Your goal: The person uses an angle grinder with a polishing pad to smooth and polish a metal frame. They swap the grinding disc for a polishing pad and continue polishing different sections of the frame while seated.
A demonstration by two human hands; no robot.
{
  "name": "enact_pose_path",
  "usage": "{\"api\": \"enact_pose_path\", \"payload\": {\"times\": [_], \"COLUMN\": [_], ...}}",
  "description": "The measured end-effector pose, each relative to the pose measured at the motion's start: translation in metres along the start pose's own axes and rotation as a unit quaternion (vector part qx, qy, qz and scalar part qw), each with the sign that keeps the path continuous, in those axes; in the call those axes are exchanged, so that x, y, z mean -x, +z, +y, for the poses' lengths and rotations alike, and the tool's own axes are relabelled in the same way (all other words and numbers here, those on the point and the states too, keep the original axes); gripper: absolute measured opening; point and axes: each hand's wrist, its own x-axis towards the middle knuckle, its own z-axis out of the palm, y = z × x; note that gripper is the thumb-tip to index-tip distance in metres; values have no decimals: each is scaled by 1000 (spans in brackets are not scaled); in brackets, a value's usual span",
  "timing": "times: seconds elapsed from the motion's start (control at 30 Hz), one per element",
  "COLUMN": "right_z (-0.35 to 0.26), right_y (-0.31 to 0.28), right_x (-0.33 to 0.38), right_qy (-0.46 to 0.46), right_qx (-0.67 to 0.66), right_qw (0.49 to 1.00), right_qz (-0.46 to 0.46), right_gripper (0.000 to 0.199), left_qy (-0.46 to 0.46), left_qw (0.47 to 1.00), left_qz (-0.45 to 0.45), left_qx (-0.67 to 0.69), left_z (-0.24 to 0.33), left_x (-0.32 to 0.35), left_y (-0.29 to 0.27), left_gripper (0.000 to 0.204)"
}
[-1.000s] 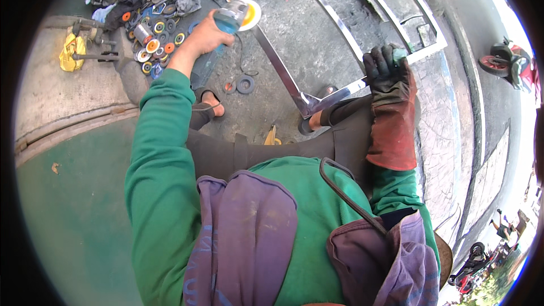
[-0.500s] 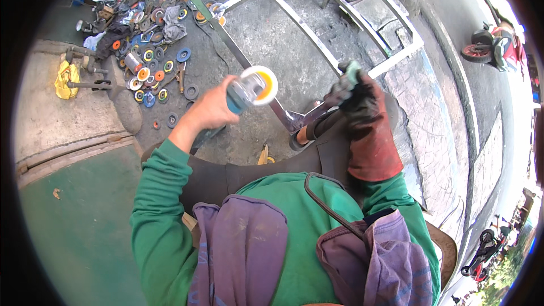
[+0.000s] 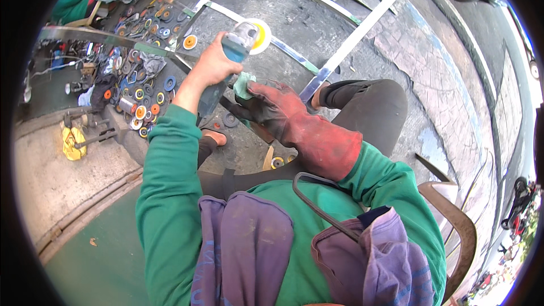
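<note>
"Look, the right hand [image 3: 277,107], in its thick glove, has come in toward the left hand [image 3: 214,68], and the metal frame [image 3: 354,37] sits at a new slant in the view."

"Is that frame hard to lift?"

"It's the biggest thing, so I think it's heavy and stiff. It spreads out past both hands. I'd hold it by its long side bars. They're shiny, so they might slip, and the edges could be sharp."

"What's the heap of loose wheels [image 3: 140,112]?"

"Little round ones, off to the left of the left hand. They look hard and easy to pick up."

"And the grinder [image 3: 235,51]?"

"It's in the left hand, bare fingers wrapped round it near the head. I guess it's heavy and wants to twist. Hold it by the fat blue body, away from the wheel [image 3: 260,37]."

"Is the wheel spinning?"

"I can't tell. It's just past the left hand, and I wouldn't touch it."

"What's the green lump [image 3: 243,85]?"

"It's smallest, at the glove's fingertips, and looks soft and light, so pinch it anywhere. The glove is bent, but I can't tell if it's gripping."
</note>
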Motion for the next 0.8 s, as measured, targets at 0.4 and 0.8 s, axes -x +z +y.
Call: {"api": "enact_pose_path", "payload": {"times": [0.4,0.8], "right_z": [-12,-12], "right_y": [-24,-27], "right_x": [53,63], "right_qy": [-55,-77], "right_qx": [-70,-77], "right_qw": [996,993], "right_qz": [-22,-50], "right_gripper": [41,43], "left_qy": [77,119], "left_qw": [987,971], "left_qz": [-125,-152], "left_qx": [-71,-139], "left_z": [78,86], "left_x": [35,35], "left_y": [31,33], "left_gripper": [77,87]}}
